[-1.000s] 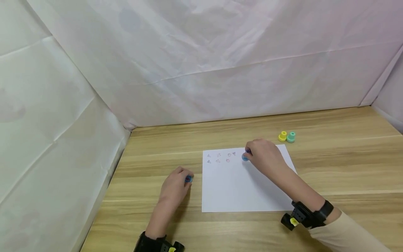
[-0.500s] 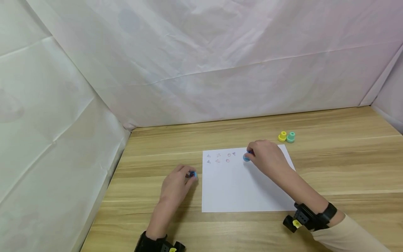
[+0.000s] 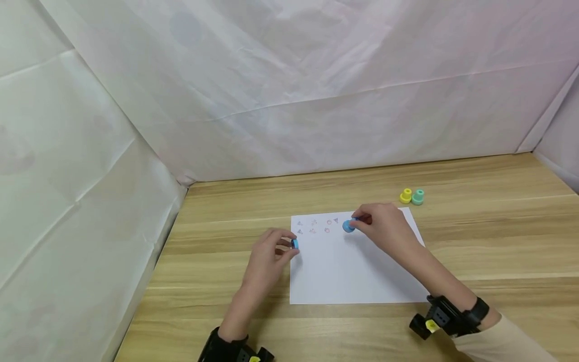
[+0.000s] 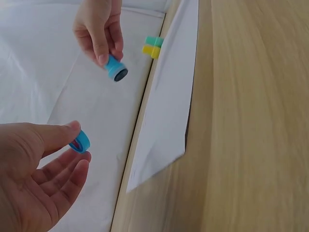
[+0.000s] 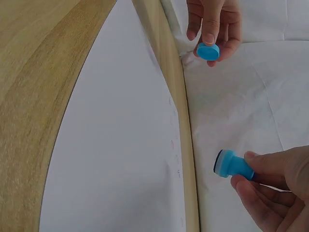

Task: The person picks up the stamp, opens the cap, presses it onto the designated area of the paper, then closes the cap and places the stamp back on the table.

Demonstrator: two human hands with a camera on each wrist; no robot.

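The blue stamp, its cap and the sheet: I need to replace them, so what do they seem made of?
The blue stamp in the right hand looks like moulded plastic: smooth, even colour, dark pad face. The cap pinched by the left hand seems the same glossy plastic. The sheet looks like plain matte white paper, thin and flat on the table.

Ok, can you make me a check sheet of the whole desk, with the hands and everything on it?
Surface: wooden table, with a white paper sheet lying flat on it.
Job's things: blue stamp held over the paper; blue cap off the stamp; small stamped marks along the paper's far edge.
Clutter: yellow stamp and green stamp side by side beyond the paper.
Hands: right hand pinches the stamp; left hand pinches the cap.
Cables: nothing seen.
Surroundings: white sheeting behind and at the sides.
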